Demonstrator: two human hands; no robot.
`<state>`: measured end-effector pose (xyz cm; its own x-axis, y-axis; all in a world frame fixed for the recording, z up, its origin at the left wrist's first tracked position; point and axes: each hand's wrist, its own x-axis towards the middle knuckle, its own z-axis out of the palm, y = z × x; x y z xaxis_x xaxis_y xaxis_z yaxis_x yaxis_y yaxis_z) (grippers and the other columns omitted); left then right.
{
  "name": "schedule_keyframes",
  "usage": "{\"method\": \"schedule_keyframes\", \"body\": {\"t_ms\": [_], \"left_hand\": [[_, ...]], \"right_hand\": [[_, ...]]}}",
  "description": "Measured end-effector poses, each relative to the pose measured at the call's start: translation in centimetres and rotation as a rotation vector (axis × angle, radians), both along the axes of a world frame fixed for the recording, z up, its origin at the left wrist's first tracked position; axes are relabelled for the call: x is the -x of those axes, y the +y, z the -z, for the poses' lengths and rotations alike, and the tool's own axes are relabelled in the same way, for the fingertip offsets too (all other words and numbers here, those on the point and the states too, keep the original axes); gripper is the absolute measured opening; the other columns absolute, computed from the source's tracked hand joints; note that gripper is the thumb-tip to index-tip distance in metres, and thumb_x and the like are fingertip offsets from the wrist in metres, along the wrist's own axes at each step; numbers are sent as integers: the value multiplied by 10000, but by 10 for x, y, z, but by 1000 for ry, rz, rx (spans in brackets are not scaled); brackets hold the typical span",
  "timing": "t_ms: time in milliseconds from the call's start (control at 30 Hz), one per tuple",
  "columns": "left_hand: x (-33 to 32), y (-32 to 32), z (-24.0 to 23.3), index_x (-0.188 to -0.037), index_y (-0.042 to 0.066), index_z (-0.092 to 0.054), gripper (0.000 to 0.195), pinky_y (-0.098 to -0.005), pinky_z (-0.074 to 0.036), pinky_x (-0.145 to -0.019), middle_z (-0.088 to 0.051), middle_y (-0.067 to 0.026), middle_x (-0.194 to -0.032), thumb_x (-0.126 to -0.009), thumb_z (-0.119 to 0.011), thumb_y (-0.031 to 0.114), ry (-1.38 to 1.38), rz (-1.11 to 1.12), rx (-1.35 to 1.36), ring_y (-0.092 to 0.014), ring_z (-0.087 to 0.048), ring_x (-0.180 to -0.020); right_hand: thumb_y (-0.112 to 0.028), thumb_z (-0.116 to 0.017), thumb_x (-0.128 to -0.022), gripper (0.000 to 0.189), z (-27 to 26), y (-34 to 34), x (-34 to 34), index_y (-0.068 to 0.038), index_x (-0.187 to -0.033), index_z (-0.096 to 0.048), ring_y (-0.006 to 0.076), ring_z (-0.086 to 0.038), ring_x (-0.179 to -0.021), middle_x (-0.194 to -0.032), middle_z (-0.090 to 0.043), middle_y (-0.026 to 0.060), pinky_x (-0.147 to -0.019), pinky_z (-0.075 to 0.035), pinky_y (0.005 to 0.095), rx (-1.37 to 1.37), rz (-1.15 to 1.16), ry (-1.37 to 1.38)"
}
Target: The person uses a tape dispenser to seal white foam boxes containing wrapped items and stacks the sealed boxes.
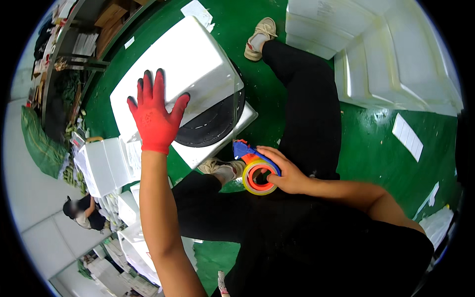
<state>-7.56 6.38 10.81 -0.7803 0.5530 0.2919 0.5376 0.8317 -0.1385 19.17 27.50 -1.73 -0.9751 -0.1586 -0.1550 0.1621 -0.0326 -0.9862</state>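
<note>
My left hand (156, 115), in a red work glove with dark fingertips, lies spread on a white foam box (185, 55). Under that box is a black round stand or disc (211, 128), which rests on another white foam piece (196, 156). My bare right hand (287, 169) grips a blue and orange tape dispenser (243, 149) with a roll of yellowish tape (259, 189). A strip of clear tape appears to run from the dispenser's head up to the side of the box.
Stacked foam boxes (386, 55) stand at the upper right. Shelving (89, 65) is at the upper left, with more foam boxes (107, 163) below it and a green sack (41, 144) farther left. Another person (89, 213) is at the lower left. A white scrap (407, 137) lies on the green floor.
</note>
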Motion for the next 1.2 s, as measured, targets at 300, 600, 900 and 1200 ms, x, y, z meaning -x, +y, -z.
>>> {"method": "schedule_keyframes", "body": {"t_ms": [300,600,900,1200], "left_hand": [[-3,-20,-3,-1506,119,-467,709,-659,-185,-1165,-395,-228,-1579,-892,-694,392,-93,59,-43,-449,-358,-1454],[81,-77,-38,-1274,13,-687,336,-265,-518,-843,-708,-91,-1230,-1047,-585,240,-421,-162,-724,-139,-661,-916],[52,-155,4,-1584,100,-324,677,-389,-345,-1166,-427,-205,-1575,-1023,-571,386,-169,-490,-763,-331,-418,-1451],[-103,-32,76,-1568,70,-341,670,-430,-353,-1162,-447,-203,-1550,-998,-524,371,-527,-199,-901,-344,-453,-1410]], "right_hand": [[-18,-635,-793,672,23,-30,198,-43,-1454,-520,263,-618,-1220,-1363,-603,175,-1021,-502,347,-18,-292,155],[-74,-650,-791,676,22,-59,163,-73,-1456,-526,283,-640,-1195,-1342,-638,166,-1032,-494,358,135,-681,18],[-248,-605,-970,618,0,78,128,-76,-1530,-407,256,-422,-1448,-1576,-429,124,-1210,-284,439,1307,244,1],[-160,-555,-1011,454,60,5,222,-38,-1447,-522,165,-534,-1316,-1431,-583,40,-1092,-409,334,784,-350,-244]]}}
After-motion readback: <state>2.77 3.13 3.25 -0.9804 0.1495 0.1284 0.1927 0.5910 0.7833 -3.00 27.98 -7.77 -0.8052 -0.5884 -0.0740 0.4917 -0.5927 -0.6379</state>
